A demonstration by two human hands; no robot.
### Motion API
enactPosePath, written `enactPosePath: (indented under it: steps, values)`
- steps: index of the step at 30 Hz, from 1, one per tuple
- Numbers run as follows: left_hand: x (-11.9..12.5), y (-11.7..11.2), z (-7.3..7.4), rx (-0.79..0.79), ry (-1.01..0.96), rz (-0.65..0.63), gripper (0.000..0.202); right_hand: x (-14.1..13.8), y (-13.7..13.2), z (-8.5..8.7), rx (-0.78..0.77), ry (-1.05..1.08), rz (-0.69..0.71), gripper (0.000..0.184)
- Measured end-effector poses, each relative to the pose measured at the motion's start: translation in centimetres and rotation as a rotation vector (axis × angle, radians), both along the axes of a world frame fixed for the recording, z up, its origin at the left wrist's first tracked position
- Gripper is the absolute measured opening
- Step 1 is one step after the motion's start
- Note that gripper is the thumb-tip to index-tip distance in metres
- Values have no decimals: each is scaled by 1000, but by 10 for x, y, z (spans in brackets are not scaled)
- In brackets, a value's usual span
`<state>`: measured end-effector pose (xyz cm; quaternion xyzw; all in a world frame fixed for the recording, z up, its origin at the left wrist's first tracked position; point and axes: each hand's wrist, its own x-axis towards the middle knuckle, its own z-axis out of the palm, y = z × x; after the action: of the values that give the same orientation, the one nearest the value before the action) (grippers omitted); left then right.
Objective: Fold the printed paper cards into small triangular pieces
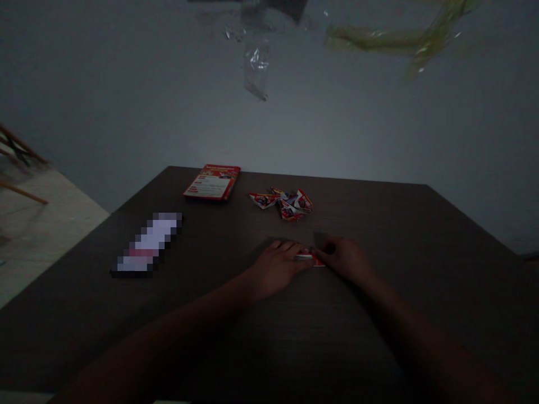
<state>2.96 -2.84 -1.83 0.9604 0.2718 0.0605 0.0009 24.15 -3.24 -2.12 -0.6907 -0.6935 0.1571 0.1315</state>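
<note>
A small strip of red and white printed paper [319, 261], seemingly folded, lies on the dark table between my hands. My left hand [275, 266] rests over its left part, fingers stretched out and lying flat, so much of the strip is covered. At the strip's right end, my right hand [346, 259] has its thumb and fingers closed in a pinch on the edge. Beyond both hands sit several folded pieces of similar red and white printed paper [290, 209], gathered in a loose cluster.
A stack of red and white printed leaflets [213, 182] lies at the table's far left. Nearer, a phone [147, 244] with a blurred-out lit screen lies on the brown table [370, 207]. A grey wall [357, 123] with tape on it rises behind the far edge.
</note>
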Motion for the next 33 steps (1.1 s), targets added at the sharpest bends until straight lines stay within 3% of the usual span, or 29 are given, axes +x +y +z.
enactPosePath:
  steps: [13,22,27,33]
  values:
    - [-1,0,0,-16,-17,2,40,23,-10,8,-116,70,106,15]
    - [-3,2,-1,-12,-10,-20,40,29,-10,2,-97,319,164,15]
    - [-4,4,-2,-19,-54,-31,39,24,-14,4,-100,294,290,19]
    - [-10,9,-2,-116,-208,25,54,18,-14,-1,1,272,327,16]
